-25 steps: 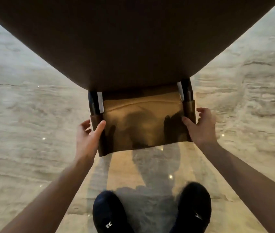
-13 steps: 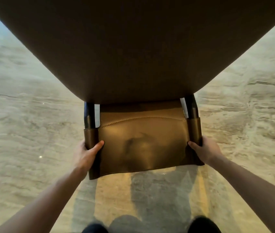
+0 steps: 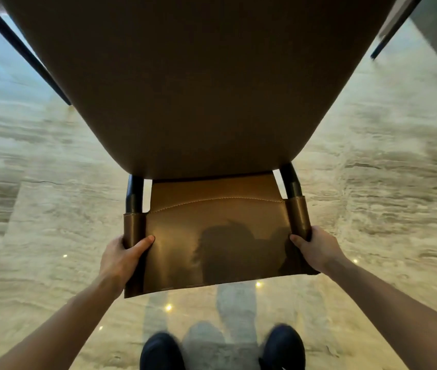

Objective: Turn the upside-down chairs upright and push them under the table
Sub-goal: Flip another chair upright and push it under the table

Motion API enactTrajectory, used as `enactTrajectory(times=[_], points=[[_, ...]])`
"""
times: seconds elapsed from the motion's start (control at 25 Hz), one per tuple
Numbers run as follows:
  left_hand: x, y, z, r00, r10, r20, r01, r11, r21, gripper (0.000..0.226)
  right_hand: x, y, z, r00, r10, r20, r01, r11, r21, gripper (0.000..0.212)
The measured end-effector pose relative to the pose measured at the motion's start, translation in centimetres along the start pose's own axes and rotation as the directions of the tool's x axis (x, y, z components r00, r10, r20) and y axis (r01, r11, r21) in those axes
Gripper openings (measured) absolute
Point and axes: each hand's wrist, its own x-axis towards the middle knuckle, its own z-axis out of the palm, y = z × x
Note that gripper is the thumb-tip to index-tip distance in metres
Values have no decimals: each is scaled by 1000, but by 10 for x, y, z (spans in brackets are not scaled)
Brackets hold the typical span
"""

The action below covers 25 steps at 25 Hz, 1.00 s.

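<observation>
Over the marble floor, we are gripping the chair backrest's side edges, left hand and right hand fingers curled around them.

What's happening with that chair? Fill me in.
A person is holding a brown leather chair by its backrest, seen from above. The left hand grips the left sleeve of the backrest and the right hand grips the right one, thumbs on the leather panel. The seat fills the top of the view, with dark legs angling out at both upper corners. The person's dark shoes stand on a polished marble floor. No table can be made out.
</observation>
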Motion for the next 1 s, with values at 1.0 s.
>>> enactTrajectory(times=[1.0], points=[[-314,392,-208,999,-39,-26,45,946,322,35,-251,-241,-419,967,-3,256,88,944,-319,37]])
